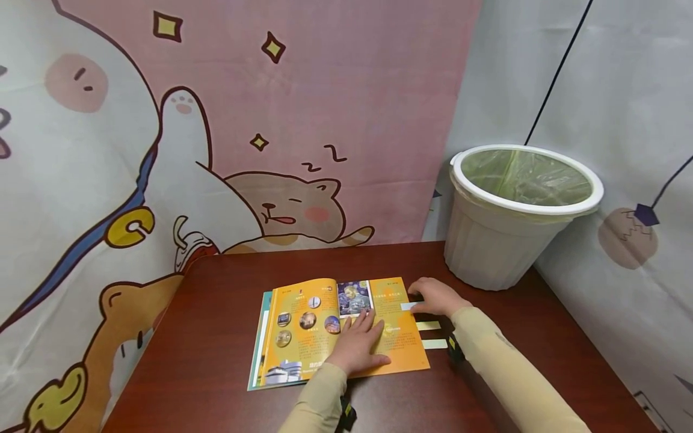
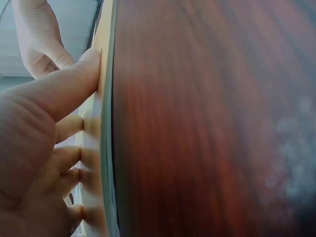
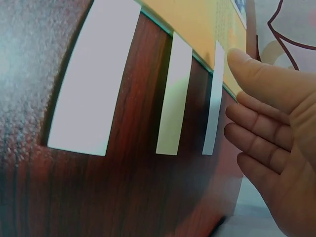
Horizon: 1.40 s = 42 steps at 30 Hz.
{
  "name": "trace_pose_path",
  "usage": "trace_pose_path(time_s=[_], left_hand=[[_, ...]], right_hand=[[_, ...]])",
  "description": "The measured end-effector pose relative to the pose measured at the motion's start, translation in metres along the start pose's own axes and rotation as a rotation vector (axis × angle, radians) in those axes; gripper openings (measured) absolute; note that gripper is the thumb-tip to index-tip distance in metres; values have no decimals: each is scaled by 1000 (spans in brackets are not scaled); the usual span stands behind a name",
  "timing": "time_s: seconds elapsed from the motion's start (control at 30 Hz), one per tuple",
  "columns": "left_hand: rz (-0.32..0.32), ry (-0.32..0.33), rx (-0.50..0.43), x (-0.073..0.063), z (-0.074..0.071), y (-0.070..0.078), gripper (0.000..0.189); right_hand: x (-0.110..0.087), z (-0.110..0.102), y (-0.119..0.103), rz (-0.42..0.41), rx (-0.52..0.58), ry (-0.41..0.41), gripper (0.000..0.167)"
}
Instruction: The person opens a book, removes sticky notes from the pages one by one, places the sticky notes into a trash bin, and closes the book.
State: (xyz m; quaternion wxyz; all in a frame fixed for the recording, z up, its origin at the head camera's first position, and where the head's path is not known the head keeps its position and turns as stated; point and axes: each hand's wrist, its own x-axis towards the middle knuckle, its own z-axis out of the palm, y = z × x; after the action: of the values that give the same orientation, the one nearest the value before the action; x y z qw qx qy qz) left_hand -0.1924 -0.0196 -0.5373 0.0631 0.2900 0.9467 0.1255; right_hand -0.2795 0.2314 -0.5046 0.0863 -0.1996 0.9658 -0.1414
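Three paper strips jut, head view, from the open book under the spread left hand. Left wrist: slackened pressure could let pages lift. Right wrist: the right hand, thumb and fingers apart, might nudge the farthest strip askew; contact is unclear.

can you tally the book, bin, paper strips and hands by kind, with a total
Open book: 1
Paper strips: 3
Lined bin: 1
Hands: 2
Total: 7
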Motion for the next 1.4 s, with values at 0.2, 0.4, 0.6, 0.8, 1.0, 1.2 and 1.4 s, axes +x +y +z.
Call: trace_pose_path(time_s=[0.2,0.4,0.6,0.8,1.0,1.2,1.4], left_hand=[[-3,-1,5,0,0,0,80],[-8,-5,6,0,0,0,80],[3,0,15,1,0,0,79],[0,1,11,1,1,0,80],[-3,2,22,2,3,-1,80],[-3,0,21,2,3,-1,81],[0,0,21,2,3,-1,80]], right_hand=[[5,1,0,13,2,-34,29],[13,2,-2,33,-5,-66,19],[20,5,-1,68,-26,-91,20],[22,9,-1,85,-22,-87,21],[19,11,-1,99,14,-64,22],[14,15,3,109,48,-24,21],[10,21,9,82,48,41,21]])
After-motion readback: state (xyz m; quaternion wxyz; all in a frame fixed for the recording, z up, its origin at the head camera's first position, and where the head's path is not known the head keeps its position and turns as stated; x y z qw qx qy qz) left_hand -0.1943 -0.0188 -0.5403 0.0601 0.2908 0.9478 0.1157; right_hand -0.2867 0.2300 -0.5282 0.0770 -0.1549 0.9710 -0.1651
